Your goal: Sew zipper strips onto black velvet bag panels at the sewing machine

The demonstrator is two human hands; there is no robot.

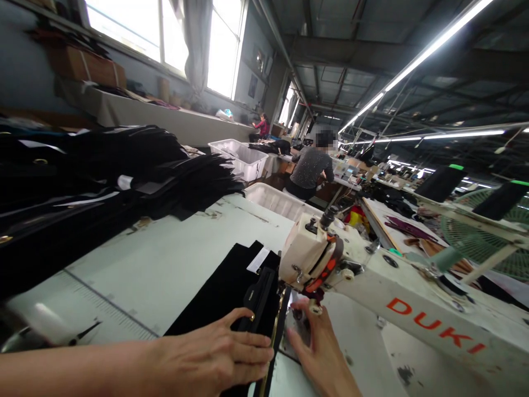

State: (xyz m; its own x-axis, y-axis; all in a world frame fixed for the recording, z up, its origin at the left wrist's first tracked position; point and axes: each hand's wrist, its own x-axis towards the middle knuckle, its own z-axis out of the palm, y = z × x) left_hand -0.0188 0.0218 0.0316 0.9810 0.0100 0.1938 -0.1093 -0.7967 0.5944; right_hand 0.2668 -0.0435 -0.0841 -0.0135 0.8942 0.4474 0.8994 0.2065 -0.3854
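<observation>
A black fabric piece (215, 286) with a zipper (276, 325) along its right edge lies on the pale sewing table, its far end beside the needle area of a white sewing machine (355, 275). My left hand (219, 353) rests flat on the fabric, fingers extended across it toward the zipper. Just right of the zipper, my right hand (318, 344) is at the machine's foot, thumb and fingers apart in a curve; its fingertips are partly hidden by the machine head. A white label (258, 259) shows near the fabric's far end.
Black garment pieces (103, 176) are piled at the left on the table (136, 253). Scissors (78, 336) lie at the lower left. White bins (281, 201) stand beyond the table. A seated person (312, 165) is farther back. A green fan (483, 231) is at the right.
</observation>
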